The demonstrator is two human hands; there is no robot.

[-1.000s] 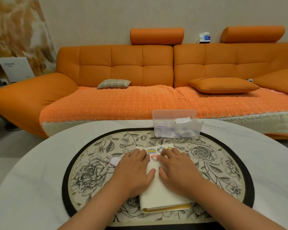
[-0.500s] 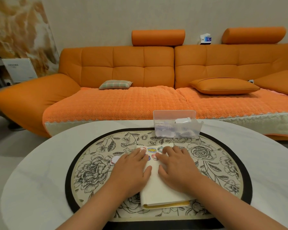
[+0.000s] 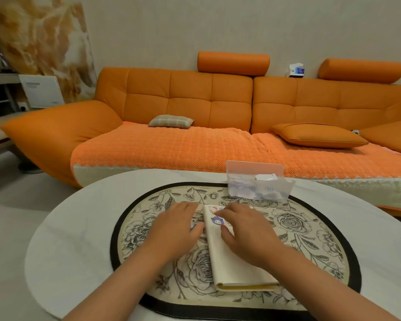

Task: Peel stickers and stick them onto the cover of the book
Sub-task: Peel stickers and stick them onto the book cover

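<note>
Head view: book (image 3: 229, 258) lengthwise away from person; left hand (image 3: 171, 230), right hand (image 3: 248, 235) flat, grip holding nothing.

Mat (image 3: 347, 251) on table (image 3: 79, 239); book (image 3: 232, 262) on mat, right of centre; sticker (image 3: 216, 220) on book's far end; left hand (image 3: 174, 230) at book's left edge; right hand (image 3: 248, 232) on book; box (image 3: 257, 184) behind book, at mat's far rim; sofa (image 3: 183, 144) behind table; pillow (image 3: 171, 121) on sofa, left; cushion (image 3: 317, 135) on sofa, right
</note>
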